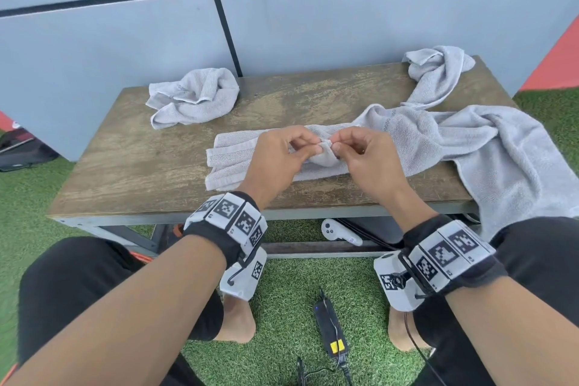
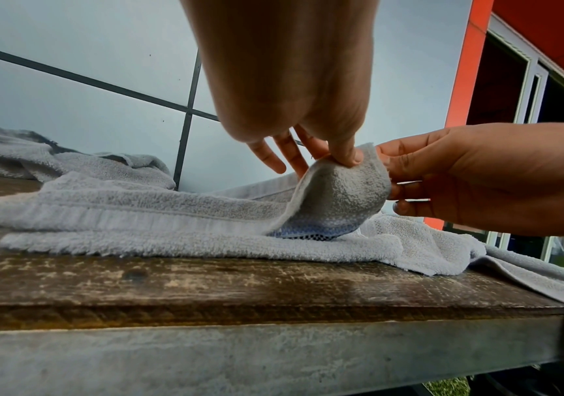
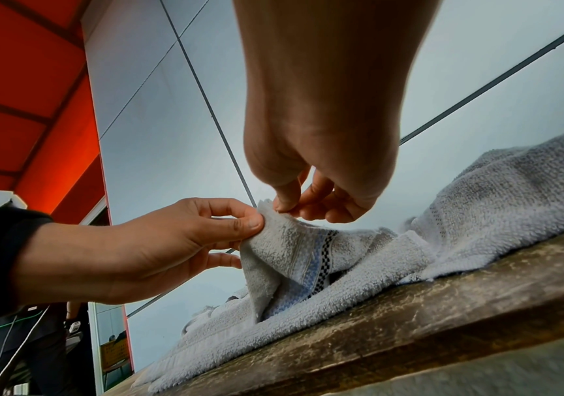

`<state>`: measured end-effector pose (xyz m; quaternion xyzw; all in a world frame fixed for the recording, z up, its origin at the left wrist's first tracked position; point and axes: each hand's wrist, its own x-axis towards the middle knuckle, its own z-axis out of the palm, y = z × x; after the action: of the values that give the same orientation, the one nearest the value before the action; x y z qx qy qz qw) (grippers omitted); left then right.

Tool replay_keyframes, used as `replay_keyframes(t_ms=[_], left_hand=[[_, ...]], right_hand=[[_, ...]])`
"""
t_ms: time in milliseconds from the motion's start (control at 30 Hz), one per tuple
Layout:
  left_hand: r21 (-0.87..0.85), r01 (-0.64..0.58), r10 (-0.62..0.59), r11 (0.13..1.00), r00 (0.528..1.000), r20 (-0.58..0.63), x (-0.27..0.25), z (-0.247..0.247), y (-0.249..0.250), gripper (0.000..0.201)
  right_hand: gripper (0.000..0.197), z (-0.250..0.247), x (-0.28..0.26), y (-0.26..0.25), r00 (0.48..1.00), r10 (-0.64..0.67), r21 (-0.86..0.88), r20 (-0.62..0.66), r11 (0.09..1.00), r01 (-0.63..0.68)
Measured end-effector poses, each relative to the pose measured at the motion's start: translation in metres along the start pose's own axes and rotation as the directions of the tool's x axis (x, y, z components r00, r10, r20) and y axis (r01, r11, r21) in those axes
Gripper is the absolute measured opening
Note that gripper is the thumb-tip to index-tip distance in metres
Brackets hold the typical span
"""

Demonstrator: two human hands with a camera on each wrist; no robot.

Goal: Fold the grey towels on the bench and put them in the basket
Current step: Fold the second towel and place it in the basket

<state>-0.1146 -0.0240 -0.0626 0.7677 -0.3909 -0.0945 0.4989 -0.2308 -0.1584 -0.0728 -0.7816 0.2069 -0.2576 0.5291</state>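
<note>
Head view: left hand (image 1: pixel 275 157), right hand (image 1: pixel 365 155) pinch towel (image 1: pixel 232 153) corner; no legible writing.

Left hand (image 1: pixel 279 157), right hand (image 1: pixel 365 155) pinch towel (image 1: pixel 232 153) corner on bench (image 1: pixel 150 166).

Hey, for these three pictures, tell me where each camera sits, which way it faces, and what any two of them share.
Head: worn on the head, facing down at the bench; shows both forearms, left hand, right hand, knees, feet.
Left wrist: under the left wrist, facing along the hand across the bench top; shows left fingers.
Right wrist: under the right wrist, facing along the hand toward the grey wall; shows right fingers.
All three share the towel corner pinched by both hands.
</note>
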Motion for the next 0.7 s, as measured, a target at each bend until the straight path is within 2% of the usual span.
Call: replay_keyframes(t_ms=[200, 300, 600, 700], left_hand=[[0.006, 0.002, -0.002, 1.000, 1.000, 0.004, 0.0025, -0.0003, -0.0012, 0.015], [0.007, 0.008, -0.008, 1.000, 0.999, 0.031, 0.0037, -0.0002, -0.0027, 0.022], [0.104, 0.019, -0.022, 0.994, 0.999, 0.028, 0.0054, -0.0013, -0.0021, 0.015], [0.112, -0.002, -0.003, 0.994, 0.999, 0.037, 0.0041, -0.0020, -0.0004, 0.008]], right_hand=[[0.022, 0.0009, 0.0012, 0.0015, 1.000, 0.005, -0.013, 0.001, 1.000, -0.005], [0.017, 0.0014, 0.0025, 0.0025, 1.000, 0.016, -0.021, 0.005, 1.000, -0.016], [0.010, 0.0019, 0.0013, 0.0006, 1.000, -0.005, 0.025, 0.021, 1.000, 0.004], [0.001, 0.0025, -0.0002, -0.0008, 0.999, 0.005, 0.036, 0.036, 0.999, -0.006]])
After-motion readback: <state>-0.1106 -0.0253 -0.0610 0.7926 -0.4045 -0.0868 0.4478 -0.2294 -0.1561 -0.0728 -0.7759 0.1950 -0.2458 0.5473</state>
